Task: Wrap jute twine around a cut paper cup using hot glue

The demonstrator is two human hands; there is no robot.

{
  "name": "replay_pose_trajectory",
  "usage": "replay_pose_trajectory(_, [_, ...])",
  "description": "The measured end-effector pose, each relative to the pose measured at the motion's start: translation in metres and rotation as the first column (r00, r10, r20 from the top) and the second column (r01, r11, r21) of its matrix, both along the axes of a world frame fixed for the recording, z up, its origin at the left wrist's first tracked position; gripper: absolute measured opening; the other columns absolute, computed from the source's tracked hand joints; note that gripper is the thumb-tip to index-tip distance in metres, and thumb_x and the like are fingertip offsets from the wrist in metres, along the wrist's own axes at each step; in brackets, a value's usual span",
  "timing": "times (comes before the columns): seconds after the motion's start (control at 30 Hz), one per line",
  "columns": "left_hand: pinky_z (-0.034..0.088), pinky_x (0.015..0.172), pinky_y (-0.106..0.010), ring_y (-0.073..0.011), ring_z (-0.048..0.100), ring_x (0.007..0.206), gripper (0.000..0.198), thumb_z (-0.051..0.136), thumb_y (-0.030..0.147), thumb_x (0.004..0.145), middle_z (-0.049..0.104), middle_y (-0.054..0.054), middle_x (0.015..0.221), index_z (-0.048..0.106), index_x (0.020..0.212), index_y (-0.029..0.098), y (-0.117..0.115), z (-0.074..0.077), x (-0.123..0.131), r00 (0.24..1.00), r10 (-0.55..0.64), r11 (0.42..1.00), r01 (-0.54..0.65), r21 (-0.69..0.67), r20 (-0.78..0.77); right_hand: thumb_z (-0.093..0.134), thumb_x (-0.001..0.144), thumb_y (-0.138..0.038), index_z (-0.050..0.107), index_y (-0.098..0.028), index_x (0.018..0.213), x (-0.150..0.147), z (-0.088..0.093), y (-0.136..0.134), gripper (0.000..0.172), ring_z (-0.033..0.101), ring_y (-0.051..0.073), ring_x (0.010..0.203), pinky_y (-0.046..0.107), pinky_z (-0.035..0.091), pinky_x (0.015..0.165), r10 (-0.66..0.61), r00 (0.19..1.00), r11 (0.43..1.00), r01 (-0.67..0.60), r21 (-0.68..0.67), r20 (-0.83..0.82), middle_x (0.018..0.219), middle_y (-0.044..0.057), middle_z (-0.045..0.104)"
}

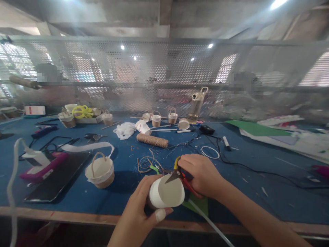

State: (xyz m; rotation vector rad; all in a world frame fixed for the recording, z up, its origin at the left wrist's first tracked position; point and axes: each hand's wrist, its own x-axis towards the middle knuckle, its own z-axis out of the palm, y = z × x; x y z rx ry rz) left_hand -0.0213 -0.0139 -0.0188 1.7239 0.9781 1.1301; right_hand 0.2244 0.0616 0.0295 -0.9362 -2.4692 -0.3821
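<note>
My left hand [144,202] is wrapped round a white paper cup [154,196], its open mouth tilted toward me. A strip of white tape or bandage sits on the thumb. In my right hand [199,171] is a pair of scissors [190,187] with red and yellow handles. Their parted dark blades reach over the far rim of the cup. Just beyond the cup lie loose twine [147,164] and a bright green scrap [154,168]. To the left stands a small basket [102,175] made from a cup, with a twine-wrapped base, white cloth-like trim and a looped handle.
A twine roll [152,140] lies mid-table, with several small cup baskets [156,120] behind it. A bottle [195,108] stands near the mesh partition [154,75]. At left are a black phone or tablet [58,181] and a purple power bank [46,168]. Cables cross the right side.
</note>
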Motion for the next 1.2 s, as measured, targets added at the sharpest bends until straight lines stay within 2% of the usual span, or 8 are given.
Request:
replay_pose_trajectory(0.1, [0.051,0.103,-0.035,-0.0273,0.061,0.127,0.058,0.079,0.031,0.09,0.064,-0.004,0.141,0.056,0.142,0.037,0.0,-0.005,-0.001,1.0,0.001,0.999,-0.001,0.035,0.002,0.061,0.086,-0.026,0.061,-0.021,0.083,-0.001,0.002,0.0,0.007,0.048,0.02,0.068,0.033,0.033,0.064,0.013,1.0,1.0,-0.013,0.005,-0.015,0.077,0.006,0.063])
replay_pose_trajectory(0.23, [0.05,0.107,-0.039,-0.0287,0.062,0.129,0.061,0.08,0.035,0.09,0.063,-0.006,0.143,0.053,0.145,0.036,0.0,-0.014,-0.004,1.0,0.014,0.997,-0.014,0.073,-0.002,0.059,0.084,-0.021,0.06,-0.021,0.081,-0.003,0.002,0.0,0.003,0.049,0.021,0.068,0.033,0.034,0.064,0.023,0.999,1.0,-0.022,0.016,-0.029,0.077,0.006,0.063])
replay_pose_trajectory(0.37, [0.051,0.108,-0.039,-0.0279,0.064,0.126,0.064,0.078,0.04,0.091,0.064,-0.005,0.142,0.05,0.148,0.039,0.006,-0.021,-0.005,0.999,0.019,0.976,-0.008,0.215,-0.045,0.059,0.087,-0.024,0.059,-0.021,0.08,-0.003,0.002,0.001,0.008,0.049,0.021,0.068,0.033,0.035,0.063,0.018,0.999,0.999,-0.017,0.03,-0.033,0.077,0.006,0.063])
replay_pose_trajectory(0.5, [0.056,0.102,-0.036,-0.028,0.068,0.124,0.066,0.078,0.044,0.091,0.066,-0.006,0.141,0.048,0.15,0.041,0.012,-0.018,-0.006,0.998,0.008,0.938,0.012,0.347,-0.056,0.057,0.085,-0.02,0.059,-0.021,0.079,-0.002,0.001,0.002,0.006,0.047,0.02,0.067,0.032,0.033,0.062,0.016,0.999,0.999,-0.015,0.028,-0.036,0.076,0.005,0.062])
replay_pose_trajectory(0.67, [0.058,0.1,-0.032,-0.0255,0.071,0.12,0.067,0.079,0.037,0.09,0.069,-0.005,0.137,0.047,0.149,0.042,0.013,-0.012,-0.007,0.996,0.027,0.921,0.006,0.39,-0.08,0.055,0.079,-0.011,0.058,-0.021,0.076,-0.001,-0.001,0.002,0.011,0.044,0.019,0.064,0.033,0.03,0.062,0.02,0.998,1.0,-0.019,0.012,-0.055,0.073,0.004,0.06])
replay_pose_trajectory(0.87, [0.056,0.101,-0.028,-0.0226,0.072,0.118,0.066,0.081,0.034,0.088,0.07,-0.003,0.135,0.052,0.146,0.041,0.014,-0.017,-0.008,0.993,0.026,0.929,0.017,0.37,-0.111,0.056,0.071,-0.008,0.057,-0.021,0.071,0.001,0.0,0.001,0.013,0.04,0.018,0.062,0.034,0.024,0.06,0.04,0.994,0.999,-0.043,-0.026,-0.1,0.069,0.003,0.059])
replay_pose_trajectory(1.03, [0.055,0.102,-0.029,-0.0235,0.069,0.123,0.066,0.078,0.037,0.09,0.068,-0.003,0.139,0.049,0.15,0.042,0.011,-0.022,-0.005,0.998,0.017,0.947,0.004,0.32,-0.063,0.059,0.074,-0.012,0.055,-0.021,0.071,0.001,0.0,-0.001,0.01,0.037,0.017,0.061,0.034,0.022,0.06,0.053,0.969,0.99,-0.082,-0.113,-0.241,0.068,0.002,0.057])
replay_pose_trajectory(1.2, [0.056,0.103,-0.037,-0.0283,0.07,0.118,0.062,0.079,0.048,0.088,0.069,-0.009,0.133,0.058,0.144,0.031,0.008,-0.024,-0.006,0.995,0.084,0.973,-0.072,0.22,-0.046,0.066,0.088,-0.023,0.043,-0.023,0.066,-0.004,0.005,-0.005,0.033,0.034,0.012,0.054,0.03,0.023,0.054,0.042,0.873,0.946,-0.191,-0.261,-0.487,0.06,-0.006,0.044])
